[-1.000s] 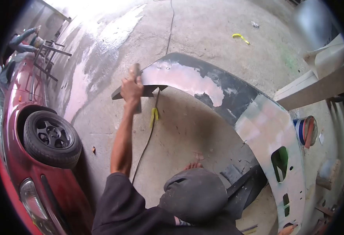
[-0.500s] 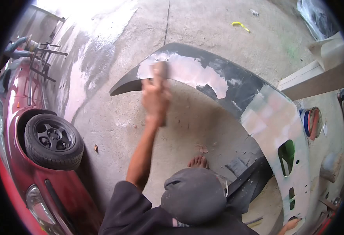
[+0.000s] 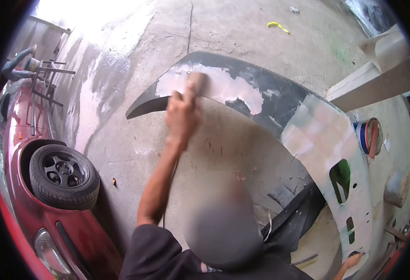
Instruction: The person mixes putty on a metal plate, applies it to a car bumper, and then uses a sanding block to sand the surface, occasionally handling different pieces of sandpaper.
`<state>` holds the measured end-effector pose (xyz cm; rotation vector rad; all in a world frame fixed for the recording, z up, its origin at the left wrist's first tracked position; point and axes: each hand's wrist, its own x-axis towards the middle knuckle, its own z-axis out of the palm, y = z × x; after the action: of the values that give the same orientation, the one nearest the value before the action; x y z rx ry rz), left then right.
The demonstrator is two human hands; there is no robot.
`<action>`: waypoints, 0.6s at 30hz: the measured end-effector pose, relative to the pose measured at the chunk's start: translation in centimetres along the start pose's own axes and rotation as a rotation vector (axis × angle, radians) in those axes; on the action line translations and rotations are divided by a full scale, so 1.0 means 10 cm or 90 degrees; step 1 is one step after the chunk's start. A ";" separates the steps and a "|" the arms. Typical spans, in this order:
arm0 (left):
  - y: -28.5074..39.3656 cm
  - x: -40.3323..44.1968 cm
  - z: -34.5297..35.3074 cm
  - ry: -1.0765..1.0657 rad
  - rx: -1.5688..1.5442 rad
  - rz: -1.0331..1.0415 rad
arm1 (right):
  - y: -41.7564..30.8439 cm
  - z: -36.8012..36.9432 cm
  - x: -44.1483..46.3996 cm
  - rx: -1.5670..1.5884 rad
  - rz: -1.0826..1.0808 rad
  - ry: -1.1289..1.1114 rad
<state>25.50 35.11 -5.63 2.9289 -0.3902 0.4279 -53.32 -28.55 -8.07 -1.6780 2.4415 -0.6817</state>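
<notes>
Where the panel (image 3: 303,106) is bent into a broad arch, its hollow side is turned toward the person (image 3: 151,249). Two limbs are noted. The far limb (image 3: 279,91), dark grey with a pale patch (image 3: 226,84), is drawn out to a tapered tip (image 3: 139,109); that tip is pointed left and slightly back toward the person. From there the limb's long axis is carried up to a blunt corner, then slanted down to the right. The near limb (image 3: 314,133), whitish and pierced by openings, is run down to the lower right, its long axis steep in view. The panel is seen above the concrete floor (image 3: 233,28), centre to right; how it is supported cannot be told.

A block (image 3: 198,85), blurred, is gripped by the left hand (image 3: 183,119), which is closed round it. Its upper end is held over the pale patch, its long axis set across the far limb and leaned right at the top. The right hand (image 3: 352,260) is placed at the near limb's lower end; whether it is closed on the edge cannot be told.

A tin (image 3: 363,135) is noted just beside the panel's right edge; a red car (image 3: 79,228) is seen well apart, left.
</notes>
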 end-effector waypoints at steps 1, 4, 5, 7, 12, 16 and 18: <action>-0.29 0.16 0.10 0.012 0.066 -0.062 | 0.05 0.05 0.03 0.009 -0.006 -0.001; -0.98 0.79 0.20 -0.054 0.032 -0.235 | -0.03 -0.06 -0.06 0.012 -0.012 -0.006; -0.91 0.77 0.21 -0.051 0.020 -0.245 | 0.03 -0.06 0.06 -0.021 -0.013 -0.016; -0.57 0.59 0.30 0.040 0.049 -0.138 | 0.09 0.02 0.03 -0.028 -0.019 -0.021; 0.33 0.05 0.03 0.016 -0.029 0.116 | -0.14 -0.08 -0.12 0.013 0.045 -0.084; -0.49 0.97 0.27 0.019 0.015 -0.131 | -0.02 -0.02 -0.05 0.000 -0.034 0.019; -0.40 1.01 0.24 0.042 0.023 -0.133 | 0.02 0.03 -0.08 0.004 -0.023 0.021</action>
<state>36.59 36.11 -5.36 2.9404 -0.0676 0.5043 -53.09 -27.84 -8.54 -1.7254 2.4338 -0.7270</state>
